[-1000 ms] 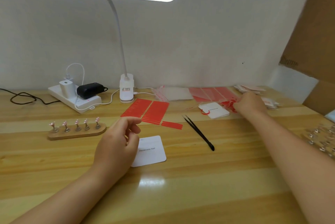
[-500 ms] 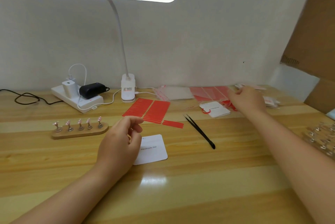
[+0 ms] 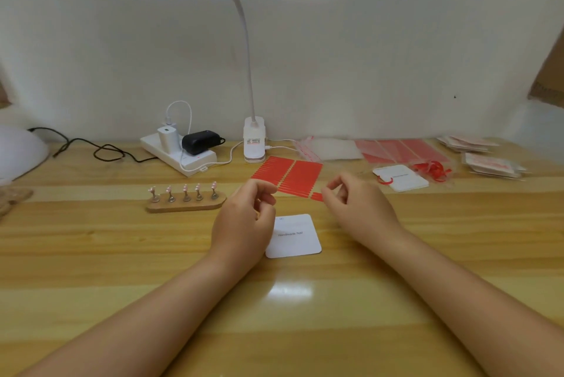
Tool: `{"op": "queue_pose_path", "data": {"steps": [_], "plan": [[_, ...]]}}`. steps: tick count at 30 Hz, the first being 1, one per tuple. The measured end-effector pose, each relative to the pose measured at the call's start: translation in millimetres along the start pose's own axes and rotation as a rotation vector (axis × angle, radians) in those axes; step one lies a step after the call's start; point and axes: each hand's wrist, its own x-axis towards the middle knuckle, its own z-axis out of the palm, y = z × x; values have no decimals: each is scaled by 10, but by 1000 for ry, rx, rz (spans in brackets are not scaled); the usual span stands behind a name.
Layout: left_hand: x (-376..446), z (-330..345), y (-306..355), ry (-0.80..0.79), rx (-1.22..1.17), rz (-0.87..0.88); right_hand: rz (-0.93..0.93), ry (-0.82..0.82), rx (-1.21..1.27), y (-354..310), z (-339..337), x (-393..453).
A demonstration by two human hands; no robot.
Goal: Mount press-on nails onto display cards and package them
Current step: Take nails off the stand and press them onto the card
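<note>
A white display card [image 3: 294,236] printed "Handmade Nail" lies flat on the wooden table [image 3: 305,315]. My left hand [image 3: 245,221] hovers over its left edge with curled fingers, the thumb meeting the forefinger; I see nothing in it. My right hand [image 3: 358,207] is just right of the card, thumb and forefinger drawn together at the right end of a loose red adhesive strip [image 3: 316,196]; whether they pinch it is unclear. A red sheet of adhesive strips [image 3: 288,175] lies behind both hands. Pink nails sit on pegs of a wooden holder [image 3: 186,202] to the left.
A stack of white cards [image 3: 401,178] and red ribbon loops [image 3: 432,169] lie at the back right, with clear bags [image 3: 329,149], red sheets [image 3: 399,151] and packed pouches [image 3: 488,163]. A clip lamp [image 3: 254,143], power strip [image 3: 178,155] and cable stand along the wall.
My right hand has pulled back from the ribbon pile at the back right to the middle, beside the card. The view has swung left, and the tweezers are now hidden. My left hand has stayed put.
</note>
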Motion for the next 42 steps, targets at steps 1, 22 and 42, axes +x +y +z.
{"op": "queue_pose_path", "data": {"steps": [1, 22, 42], "plan": [[0, -2, 7, -4, 2, -1, -19, 2, -3, 13, 36, -30], [745, -1246, -731, -490, 656, -285, -36, -59, -204, 111, 154, -72], [693, -693, -649, -301, 106, -219, -17, -93, -148, 126, 155, -48]]}}
